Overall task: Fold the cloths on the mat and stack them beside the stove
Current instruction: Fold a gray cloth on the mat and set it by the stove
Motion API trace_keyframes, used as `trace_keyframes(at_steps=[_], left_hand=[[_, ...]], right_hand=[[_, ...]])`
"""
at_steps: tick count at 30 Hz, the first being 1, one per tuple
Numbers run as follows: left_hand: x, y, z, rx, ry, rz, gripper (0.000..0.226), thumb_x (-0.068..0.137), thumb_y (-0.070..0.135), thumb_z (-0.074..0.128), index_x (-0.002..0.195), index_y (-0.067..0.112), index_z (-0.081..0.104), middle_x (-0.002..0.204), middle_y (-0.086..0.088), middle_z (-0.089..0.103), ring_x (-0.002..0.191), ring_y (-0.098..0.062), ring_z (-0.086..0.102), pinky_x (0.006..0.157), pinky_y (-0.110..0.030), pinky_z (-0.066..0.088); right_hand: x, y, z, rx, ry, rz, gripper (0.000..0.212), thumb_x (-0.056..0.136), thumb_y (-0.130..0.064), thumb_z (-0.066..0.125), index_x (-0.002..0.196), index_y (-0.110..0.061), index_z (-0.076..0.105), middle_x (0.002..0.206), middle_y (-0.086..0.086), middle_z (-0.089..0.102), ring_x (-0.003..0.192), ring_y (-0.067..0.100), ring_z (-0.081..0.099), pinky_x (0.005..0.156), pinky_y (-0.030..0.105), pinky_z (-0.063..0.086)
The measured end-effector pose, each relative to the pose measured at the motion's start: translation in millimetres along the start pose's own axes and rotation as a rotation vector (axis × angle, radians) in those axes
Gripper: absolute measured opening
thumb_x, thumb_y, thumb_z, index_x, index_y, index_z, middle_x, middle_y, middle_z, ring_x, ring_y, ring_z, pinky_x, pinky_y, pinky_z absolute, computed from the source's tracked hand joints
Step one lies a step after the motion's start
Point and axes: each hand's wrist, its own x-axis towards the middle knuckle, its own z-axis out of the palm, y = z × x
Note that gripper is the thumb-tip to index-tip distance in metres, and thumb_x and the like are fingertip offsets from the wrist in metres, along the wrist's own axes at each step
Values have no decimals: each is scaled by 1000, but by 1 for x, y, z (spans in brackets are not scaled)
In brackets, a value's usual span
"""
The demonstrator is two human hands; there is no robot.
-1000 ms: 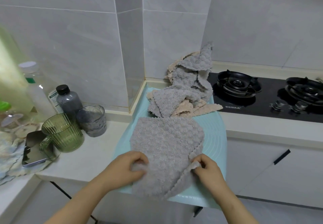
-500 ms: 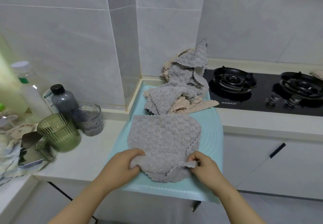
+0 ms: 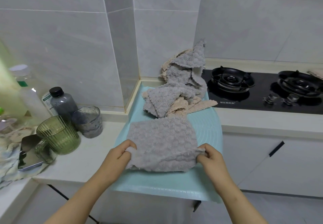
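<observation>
A grey fluffy cloth (image 3: 162, 141) lies spread on the light blue mat (image 3: 206, 127) at the counter's front edge. My left hand (image 3: 118, 155) pinches the cloth's near left corner. At the near right corner, my right hand (image 3: 209, 157) pinches the cloth as well. Behind it, a loose pile of grey and beige cloths (image 3: 180, 90) is heaped on the far end of the mat and leans against the tiled wall. The black gas stove (image 3: 262, 90) sits to the right of the pile.
Left of the mat stand a green ribbed glass (image 3: 59, 134), a clear grey glass (image 3: 89, 120), a dark bottle (image 3: 61, 101) and a white bottle (image 3: 26, 90). A phone (image 3: 29, 152) lies on a cloth at far left. White cabinet doors run below the counter at right.
Both hands have drawn the grey cloth's near edge up and back, so the part that hung over the mat's front edge now lies on the mat. The cloth is flatter and more rectangular.
</observation>
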Motion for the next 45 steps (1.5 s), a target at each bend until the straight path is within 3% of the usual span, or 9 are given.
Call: trace_keyframes(at_steps=[5,10,14,19,23,29,33,37,45], left_hand=[[-7,-5,1,234,-204,-15,40,56,63,59,87,39,50,67,7,53,58,-3,42,58,-21,34],[-12,0,4,587,-413,-61,72,44,67,67,108,45,41,94,15,57,83,-5,54,76,-21,43],[-14,-15,2,688,-502,-34,57,66,54,64,118,45,40,111,16,50,103,-5,49,90,-23,41],[-15,-18,1,439,-169,-84,32,78,7,54,85,37,47,92,9,57,82,-6,53,71,-15,41],[-15,-19,1,211,73,-148,27,87,7,53,92,34,50,90,11,61,80,-7,56,66,-11,38],[-17,-32,-11,141,-229,-319,67,67,30,83,120,44,44,119,17,51,110,-3,52,95,-22,42],[-10,-32,-10,142,-208,-353,53,73,17,77,115,35,51,115,12,55,107,-5,53,86,-15,42],[-4,-34,-6,188,-25,-392,9,88,24,62,96,21,64,97,-2,68,90,-20,62,84,-35,51],[-3,-32,-13,125,-191,-495,35,68,26,82,89,7,62,79,-3,59,72,-16,57,66,-28,44]], right_hand=[[-3,1,3,29,1,17,27,77,13,43,65,-10,46,62,-1,44,62,13,38,59,25,31],[-7,0,7,41,-28,18,23,82,8,48,70,-11,55,63,-5,53,57,5,45,59,19,37],[-6,4,11,6,-3,32,21,89,-4,49,70,-14,47,70,4,44,64,14,38,58,25,29],[-8,9,13,-80,14,73,20,90,-7,46,72,-15,43,68,1,42,62,14,38,58,27,30],[-6,13,11,-165,46,115,18,91,-10,46,73,-15,43,66,-1,44,61,14,38,58,28,31],[-8,17,10,-236,46,133,14,90,-13,48,78,-18,53,70,-5,51,65,14,46,58,24,35],[-9,14,11,-198,-6,134,12,89,-18,55,83,-23,64,70,-9,59,64,9,52,58,22,37],[-6,16,9,-305,-27,148,19,90,-17,53,71,-19,55,62,-7,49,57,11,43,54,23,33],[-3,19,4,-316,-114,252,18,89,-16,50,71,-18,48,64,-3,48,55,12,42,51,23,33]])
